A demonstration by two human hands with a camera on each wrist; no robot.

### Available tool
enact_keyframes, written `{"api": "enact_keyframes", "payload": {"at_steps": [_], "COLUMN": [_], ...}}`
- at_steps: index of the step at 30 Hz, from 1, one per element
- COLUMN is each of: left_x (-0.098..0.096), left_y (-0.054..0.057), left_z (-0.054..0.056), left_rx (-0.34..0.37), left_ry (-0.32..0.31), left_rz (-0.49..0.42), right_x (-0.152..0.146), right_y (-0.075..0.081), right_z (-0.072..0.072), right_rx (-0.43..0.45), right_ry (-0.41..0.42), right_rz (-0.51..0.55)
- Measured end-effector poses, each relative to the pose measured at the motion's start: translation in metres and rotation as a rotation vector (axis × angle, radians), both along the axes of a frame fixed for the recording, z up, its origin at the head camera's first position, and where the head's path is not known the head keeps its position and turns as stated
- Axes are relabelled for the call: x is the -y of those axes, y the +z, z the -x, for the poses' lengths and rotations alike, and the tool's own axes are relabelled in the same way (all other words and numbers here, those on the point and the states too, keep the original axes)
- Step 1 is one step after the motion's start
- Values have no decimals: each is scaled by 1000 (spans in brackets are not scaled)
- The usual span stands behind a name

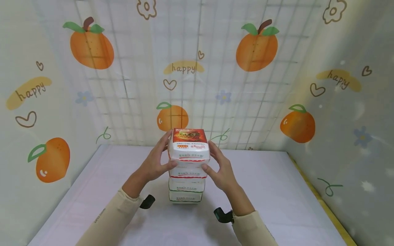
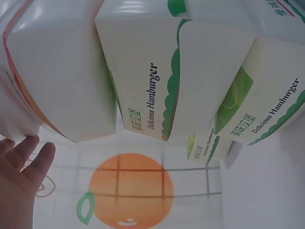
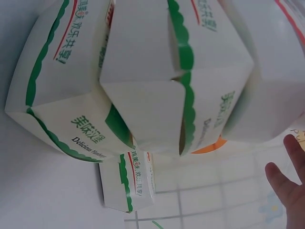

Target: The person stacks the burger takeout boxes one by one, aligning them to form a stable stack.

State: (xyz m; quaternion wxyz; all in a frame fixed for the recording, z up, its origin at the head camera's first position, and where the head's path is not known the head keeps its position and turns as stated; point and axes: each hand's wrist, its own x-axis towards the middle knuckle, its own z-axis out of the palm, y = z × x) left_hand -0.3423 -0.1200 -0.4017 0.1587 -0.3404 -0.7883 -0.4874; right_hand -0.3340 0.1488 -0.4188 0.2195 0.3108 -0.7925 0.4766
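Several white paper hamburger boxes stand in one upright stack. On top sits a red-trimmed hamburger box (image 1: pixel 188 150) with a burger picture on its lid. My left hand (image 1: pixel 155 160) holds its left side, thumb on the front near the lower edge. My right hand (image 1: pixel 222 168) holds the right side, thumb likewise at the front. Below comes another red-trimmed box (image 1: pixel 187 172), then green-trimmed boxes (image 1: pixel 186 196). In the left wrist view, the left fingers (image 2: pixel 35 162) reach the upper end of the stack. The right fingers (image 3: pixel 281 181) show at the right wrist view's edge.
Behind the stack, another green-trimmed hamburger box (image 3: pixel 128 181) stands on the table, hidden in the head view. The white-covered table (image 1: pixel 261 191) has a yellow strip (image 1: pixel 323 201) along its right edge. A fruit-printed curtain (image 1: pixel 215 82) hangs behind and at both sides.
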Motion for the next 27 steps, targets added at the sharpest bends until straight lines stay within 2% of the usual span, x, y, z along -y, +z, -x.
{"api": "enact_keyframes", "payload": {"at_steps": [18,27], "left_x": [0,3], "left_y": [0,-6], "left_z": [0,0], "left_rx": [-20,-25], "left_ry": [-9,-10], "left_rz": [11,17], "right_x": [-2,-4], "right_y": [-2,-5], "right_z": [0,-2], "right_rx": [19,27], "right_ry": [-27,-26], "right_rz": [-9,-10]}}
